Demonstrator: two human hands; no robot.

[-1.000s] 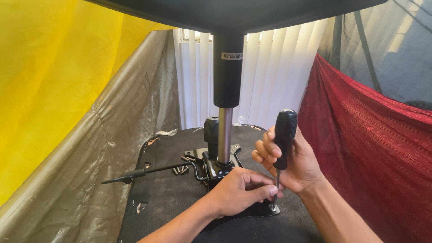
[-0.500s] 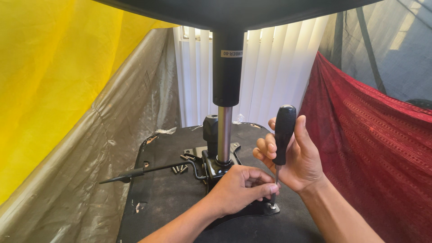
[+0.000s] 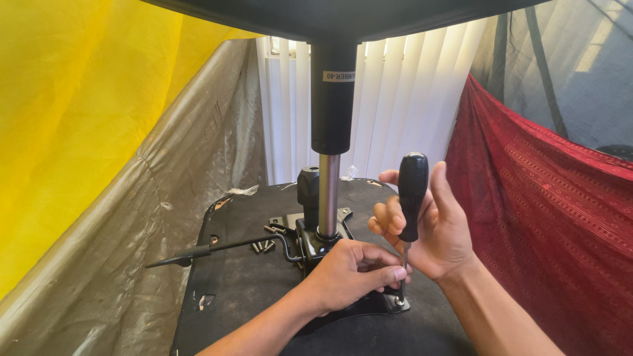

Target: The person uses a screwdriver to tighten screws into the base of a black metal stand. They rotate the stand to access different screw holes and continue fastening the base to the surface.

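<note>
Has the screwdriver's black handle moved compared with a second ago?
Barely: the screwdriver stays upright, right of the chair's gas column, tip at the same plate corner, gripped by the right hand.

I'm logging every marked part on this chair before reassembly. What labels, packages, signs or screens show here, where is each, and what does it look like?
Label: one small white rectangular sticker with dark print, high on the front of the black gas-lift cylinder, just under the dark seat base at the top of the view.
No packages, signs or screens show.
</note>
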